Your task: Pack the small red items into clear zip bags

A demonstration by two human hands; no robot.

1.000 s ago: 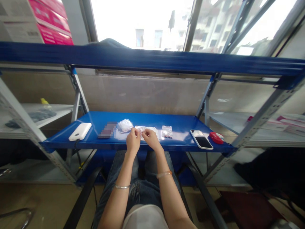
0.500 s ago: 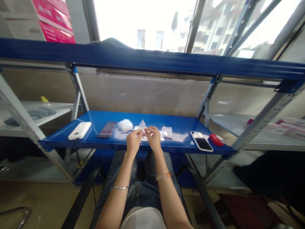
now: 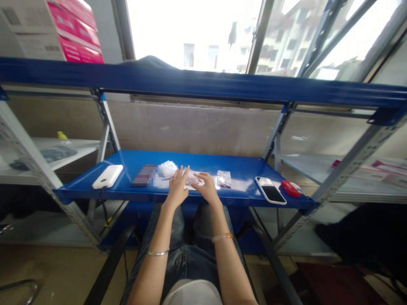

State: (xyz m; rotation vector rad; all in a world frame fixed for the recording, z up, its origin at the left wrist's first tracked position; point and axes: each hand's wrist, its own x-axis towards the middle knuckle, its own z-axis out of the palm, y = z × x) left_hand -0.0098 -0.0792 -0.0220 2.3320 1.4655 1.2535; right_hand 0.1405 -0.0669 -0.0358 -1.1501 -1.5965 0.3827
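My left hand (image 3: pixel 178 188) lies over the left side of a small clear plastic bag (image 3: pixel 191 178), its fingers stretched out and slightly apart. At the bag's right edge, my right hand (image 3: pixel 208 188) is curved with the thumb apart from the fingers; both seem to touch the plastic without a grip. Small reddish pieces show in or under the plastic, too blurred to name. Left of my hands sits a stack of empty clear bags (image 3: pixel 167 169). A filled clear bag (image 3: pixel 224 179) with small dark-red pieces lies to the right.
A white power bank (image 3: pixel 107 176) with a cable stands at the left of the blue shelf (image 3: pixel 241 163). A blurred-out flat item (image 3: pixel 144 175) lies beside it. At the right are a phone (image 3: pixel 270 190) and a red-and-white object (image 3: pixel 290 188). A blue beam (image 3: pixel 203 84) crosses above.
Both hands were pinched together at the bag's upright top. They have since moved apart, the left fingers stretched out, and the bag now lies flat. The view has tilted slightly upward.
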